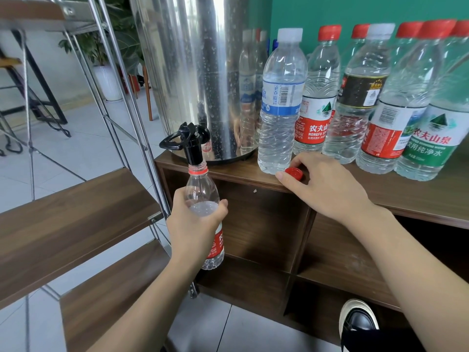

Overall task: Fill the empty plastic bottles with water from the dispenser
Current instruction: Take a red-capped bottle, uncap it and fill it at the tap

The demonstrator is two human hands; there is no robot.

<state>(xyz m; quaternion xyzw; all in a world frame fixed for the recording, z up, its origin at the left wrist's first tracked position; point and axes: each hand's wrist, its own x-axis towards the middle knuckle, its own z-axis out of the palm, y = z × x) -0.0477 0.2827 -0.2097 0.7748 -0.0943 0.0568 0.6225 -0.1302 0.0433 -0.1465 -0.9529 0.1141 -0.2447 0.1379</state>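
While left hand (195,224) grips bottle (203,196) under tap (189,141), right hand (327,184) on cap (294,172)

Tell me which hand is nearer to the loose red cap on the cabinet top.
Right. The right hand rests on the cabinet top, fingers touching the red cap. The left hand holds a bottle under the tap, farther away.

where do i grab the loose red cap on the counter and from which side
Pinch the red cap across its ribbed rim, coming from above. It lies flat on the cabinet top near the front edge, under the right hand, with the blue-label bottle standing close behind it.
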